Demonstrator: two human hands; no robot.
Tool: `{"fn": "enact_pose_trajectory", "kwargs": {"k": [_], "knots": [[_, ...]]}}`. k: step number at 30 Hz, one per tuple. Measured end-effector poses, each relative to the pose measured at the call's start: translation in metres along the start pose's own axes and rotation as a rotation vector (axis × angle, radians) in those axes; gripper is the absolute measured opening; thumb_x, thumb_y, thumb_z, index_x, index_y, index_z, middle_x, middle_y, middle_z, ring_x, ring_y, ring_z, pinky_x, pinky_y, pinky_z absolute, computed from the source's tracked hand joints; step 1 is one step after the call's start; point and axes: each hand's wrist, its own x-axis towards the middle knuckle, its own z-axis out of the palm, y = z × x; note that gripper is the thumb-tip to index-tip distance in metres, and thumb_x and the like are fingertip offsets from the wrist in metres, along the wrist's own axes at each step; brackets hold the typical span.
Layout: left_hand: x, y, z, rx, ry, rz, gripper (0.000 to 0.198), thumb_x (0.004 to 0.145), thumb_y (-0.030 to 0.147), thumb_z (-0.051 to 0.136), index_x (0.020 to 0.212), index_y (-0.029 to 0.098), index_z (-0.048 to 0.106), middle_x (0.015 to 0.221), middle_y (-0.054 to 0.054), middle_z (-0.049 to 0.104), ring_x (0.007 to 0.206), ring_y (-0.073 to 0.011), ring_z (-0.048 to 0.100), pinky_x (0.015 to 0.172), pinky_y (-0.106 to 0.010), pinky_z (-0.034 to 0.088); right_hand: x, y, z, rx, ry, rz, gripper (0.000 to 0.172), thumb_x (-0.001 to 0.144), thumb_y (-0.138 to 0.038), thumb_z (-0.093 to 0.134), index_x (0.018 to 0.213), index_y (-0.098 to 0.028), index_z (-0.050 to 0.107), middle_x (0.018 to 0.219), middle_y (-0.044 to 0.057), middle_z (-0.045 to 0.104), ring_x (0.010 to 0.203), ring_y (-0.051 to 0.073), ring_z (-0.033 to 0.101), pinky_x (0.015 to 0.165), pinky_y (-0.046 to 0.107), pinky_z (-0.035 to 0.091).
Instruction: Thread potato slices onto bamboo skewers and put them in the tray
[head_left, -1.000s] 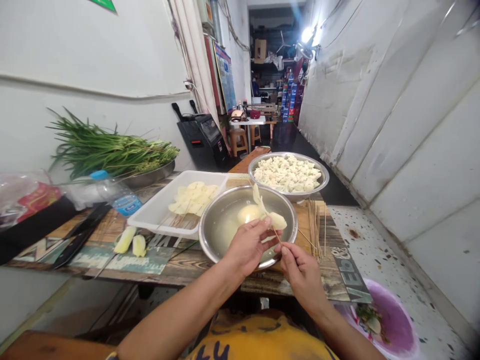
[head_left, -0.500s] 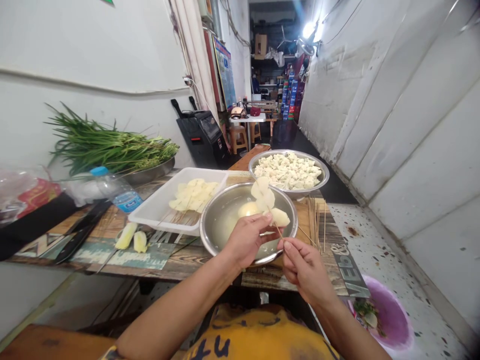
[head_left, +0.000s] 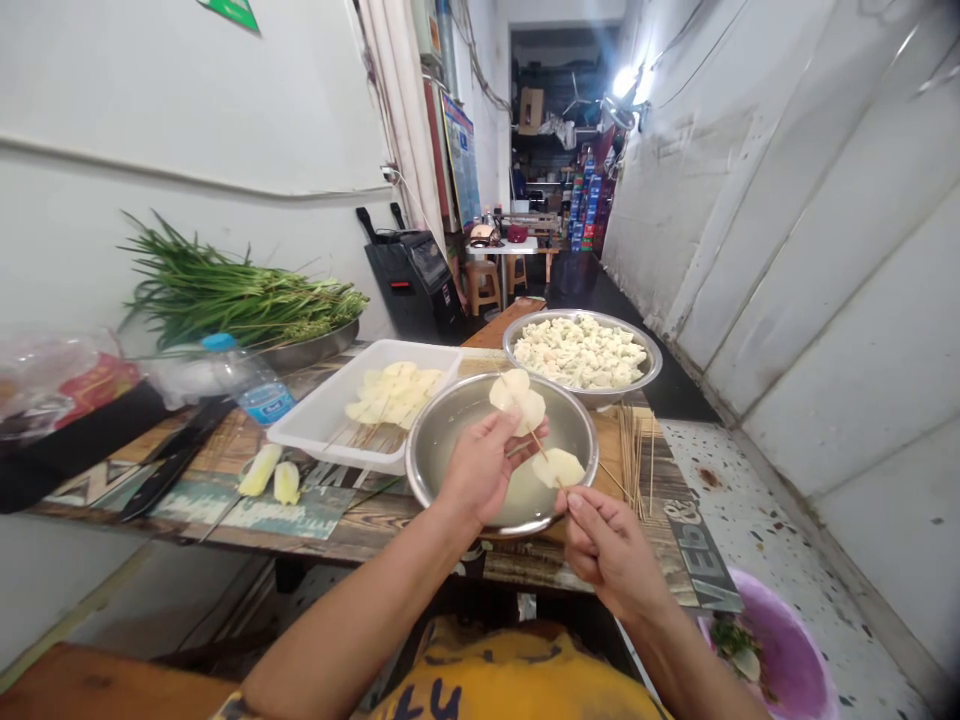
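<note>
My left hand (head_left: 480, 465) is closed on pale, thin potato slices (head_left: 517, 400) threaded near the upper end of a thin wooden skewer (head_left: 538, 442). My right hand (head_left: 611, 540) pinches the lower end of that skewer. Just above the right fingertips, another potato slice (head_left: 558, 468) sits on the stick, apart from the upper ones. Both hands are over the near right part of a metal bowl (head_left: 414, 475) holding cloudy liquid. To its left, a white plastic tray (head_left: 300, 440) holds skewered potato slices (head_left: 394, 393).
Loose skewers (head_left: 636, 460) lie right of the bowl. Behind stands a basin of cauliflower-like pieces (head_left: 581, 350). On the left are a knife (head_left: 161, 480), vegetable pieces (head_left: 261, 470), a water bottle (head_left: 259, 390) and long greens (head_left: 240, 300). A purple bucket (head_left: 802, 650) is at lower right.
My left hand has shifted slightly left, and the upper slices now sit lower in view. A gap has opened between them and the slice near my right hand. The view has tilted slightly.
</note>
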Motion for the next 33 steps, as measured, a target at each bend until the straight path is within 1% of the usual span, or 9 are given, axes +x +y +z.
{"fn": "enact_pose_trajectory", "kwargs": {"k": [3, 7, 11, 15, 18, 21, 24, 28, 33], "knots": [[0.001, -0.001, 0.0, 0.032, -0.004, -0.012, 0.02, 0.072, 0.023, 0.065, 0.085, 0.008, 0.066, 0.085, -0.012, 0.068, 0.076, -0.0176, 0.064, 0.078, -0.031, 0.048, -0.001, 0.004, -0.001, -0.014, 0.009, -0.013, 0.024, 0.082, -0.038, 0.059, 0.077, -0.014, 0.058, 0.045, -0.013, 0.024, 0.035, 0.0, 0.011, 0.032, 0.014, 0.009], [-0.003, -0.006, 0.002, 0.075, -0.075, -0.072, 0.019, 0.072, 0.023, 0.064, 0.083, 0.008, 0.067, 0.081, -0.011, 0.068, 0.076, -0.0177, 0.064, 0.075, -0.029, 0.048, -0.001, 0.005, -0.001, -0.05, 0.068, -0.048, 0.025, 0.081, -0.039, 0.061, 0.078, -0.014, 0.059, 0.045, -0.012, 0.025, 0.037, 0.001, 0.012, 0.033, 0.013, 0.011], [0.0, -0.005, 0.002, 0.066, -0.1, -0.095, 0.022, 0.073, 0.027, 0.064, 0.086, 0.01, 0.066, 0.087, -0.011, 0.068, 0.081, -0.019, 0.064, 0.074, -0.03, 0.049, -0.001, 0.003, -0.002, -0.064, 0.098, -0.077, 0.025, 0.081, -0.039, 0.061, 0.078, -0.014, 0.059, 0.045, -0.012, 0.024, 0.037, 0.001, 0.012, 0.033, 0.013, 0.011], [0.01, 0.004, -0.002, 0.004, -0.065, -0.008, 0.029, 0.076, 0.032, 0.061, 0.097, 0.014, 0.064, 0.097, -0.011, 0.067, 0.089, -0.021, 0.063, 0.075, -0.034, 0.05, -0.003, 0.004, -0.006, -0.089, 0.07, -0.051, 0.025, 0.081, -0.039, 0.059, 0.08, -0.014, 0.059, 0.046, -0.012, 0.025, 0.037, 0.001, 0.012, 0.033, 0.014, 0.011], [0.016, 0.009, -0.004, 0.018, -0.018, 0.072, 0.023, 0.074, 0.026, 0.062, 0.093, 0.011, 0.064, 0.094, -0.011, 0.067, 0.088, -0.0204, 0.064, 0.078, -0.034, 0.05, -0.004, 0.006, -0.008, -0.099, 0.041, -0.025, 0.024, 0.082, -0.039, 0.058, 0.079, -0.014, 0.059, 0.046, -0.012, 0.025, 0.038, 0.001, 0.012, 0.034, 0.014, 0.011], [0.017, 0.012, -0.002, 0.057, 0.006, 0.056, 0.018, 0.073, 0.021, 0.062, 0.087, 0.01, 0.065, 0.09, -0.01, 0.068, 0.085, -0.0194, 0.065, 0.08, -0.032, 0.049, -0.005, 0.009, -0.009, -0.113, 0.049, -0.031, 0.024, 0.083, -0.039, 0.057, 0.08, -0.015, 0.058, 0.047, -0.012, 0.024, 0.038, 0.002, 0.012, 0.034, 0.015, 0.011], [0.016, 0.015, 0.0, 0.071, 0.008, 0.023, 0.015, 0.074, 0.02, 0.059, 0.084, 0.01, 0.065, 0.088, -0.011, 0.068, 0.085, -0.0202, 0.065, 0.079, -0.033, 0.049, -0.006, 0.011, -0.011, -0.209, 0.065, -0.077, 0.024, 0.086, -0.038, 0.053, 0.082, -0.015, 0.058, 0.047, -0.011, 0.024, 0.039, 0.003, 0.014, 0.035, 0.016, 0.013], [0.016, 0.015, 0.001, 0.101, -0.025, -0.029, 0.015, 0.073, 0.02, 0.06, 0.084, 0.01, 0.066, 0.086, -0.011, 0.069, 0.083, -0.0197, 0.065, 0.077, -0.032, 0.049, -0.007, 0.012, -0.012, -0.422, 0.139, -0.195, 0.023, 0.087, -0.036, 0.052, 0.084, -0.014, 0.059, 0.049, -0.008, 0.03, 0.042, 0.005, 0.024, 0.038, 0.018, 0.019], [0.015, 0.011, 0.0, 0.133, -0.06, -0.048, 0.017, 0.07, 0.022, 0.062, 0.082, 0.01, 0.065, 0.082, -0.01, 0.068, 0.076, -0.0176, 0.064, 0.071, -0.028, 0.049, -0.002, 0.008, -0.01, -0.239, 0.074, -0.093, 0.024, 0.086, -0.038, 0.052, 0.082, -0.015, 0.057, 0.047, -0.011, 0.024, 0.038, 0.003, 0.014, 0.035, 0.017, 0.013]]}}
